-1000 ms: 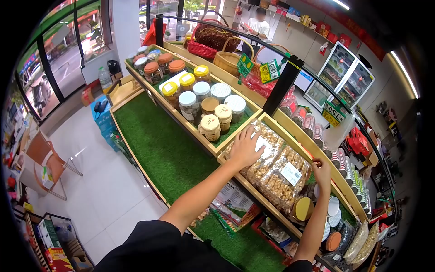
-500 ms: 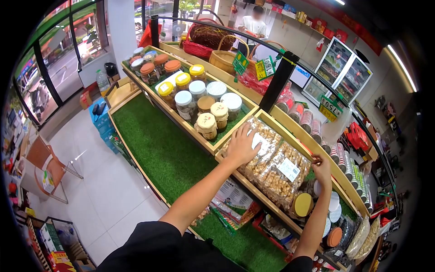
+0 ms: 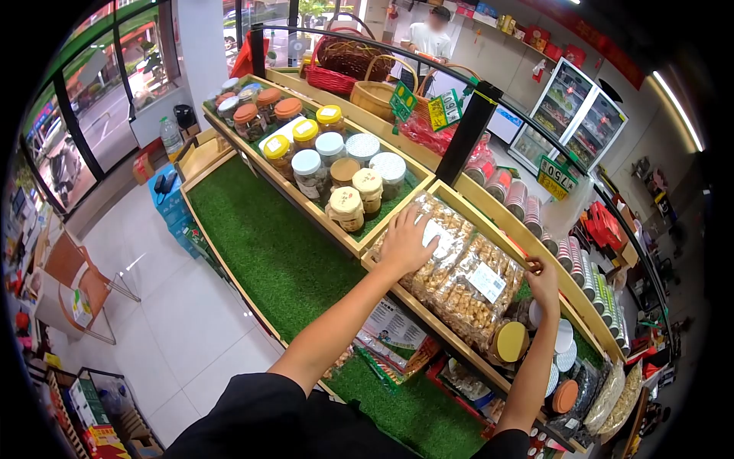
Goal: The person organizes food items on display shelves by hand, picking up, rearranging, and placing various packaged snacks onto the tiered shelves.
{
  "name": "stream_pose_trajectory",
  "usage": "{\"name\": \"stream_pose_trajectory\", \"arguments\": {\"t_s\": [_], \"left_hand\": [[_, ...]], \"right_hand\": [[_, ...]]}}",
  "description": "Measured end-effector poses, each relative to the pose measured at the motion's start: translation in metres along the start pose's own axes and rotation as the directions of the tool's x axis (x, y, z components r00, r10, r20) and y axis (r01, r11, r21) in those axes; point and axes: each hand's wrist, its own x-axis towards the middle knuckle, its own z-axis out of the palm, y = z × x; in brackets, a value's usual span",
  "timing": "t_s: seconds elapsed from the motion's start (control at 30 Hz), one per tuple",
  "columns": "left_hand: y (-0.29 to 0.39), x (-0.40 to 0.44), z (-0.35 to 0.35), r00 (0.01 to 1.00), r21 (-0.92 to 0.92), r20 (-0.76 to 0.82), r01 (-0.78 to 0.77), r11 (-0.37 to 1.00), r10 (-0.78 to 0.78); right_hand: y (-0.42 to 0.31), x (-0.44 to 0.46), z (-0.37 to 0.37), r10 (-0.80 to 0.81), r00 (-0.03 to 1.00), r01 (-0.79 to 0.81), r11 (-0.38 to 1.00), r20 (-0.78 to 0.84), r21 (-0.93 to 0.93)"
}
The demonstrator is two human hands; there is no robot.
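Two clear plastic bags of light-brown dried food lie side by side in a wooden display tray (image 3: 370,265). My left hand (image 3: 409,243) rests with spread fingers on the farther-left bag (image 3: 446,216), partly covering its white label. To its right, the second bag (image 3: 480,284) shows a white printed label. My right hand (image 3: 543,284) is at that bag's right end, by the tray's back rail, with fingers curled; what they hold, if anything, is hidden. Just below the right hand, a jar with a gold lid (image 3: 510,341) lies tilted against the bag.
Lidded jars (image 3: 345,209) fill the neighbouring tray. Green turf (image 3: 260,229) covers the lower shelf. A black post (image 3: 468,138) rises behind the trays, near baskets (image 3: 375,99) and rows of cans (image 3: 516,200). Another person (image 3: 428,40) stands at the back.
The view has shifted very slightly. Both hands keep practically the same places, the left on the bag and the right at the tray's back side.
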Motion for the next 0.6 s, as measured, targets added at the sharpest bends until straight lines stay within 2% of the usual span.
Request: {"name": "stream_pose_trajectory", "arguments": {"t_s": [0.6], "left_hand": [[0.0002,-0.0005,0.0012,0.998,0.0,-0.052,-0.017,1.0,0.017]], "right_hand": [[0.0029,0.0004,0.0017,0.008,1.0,-0.008,1.0,0.01,0.005]]}}
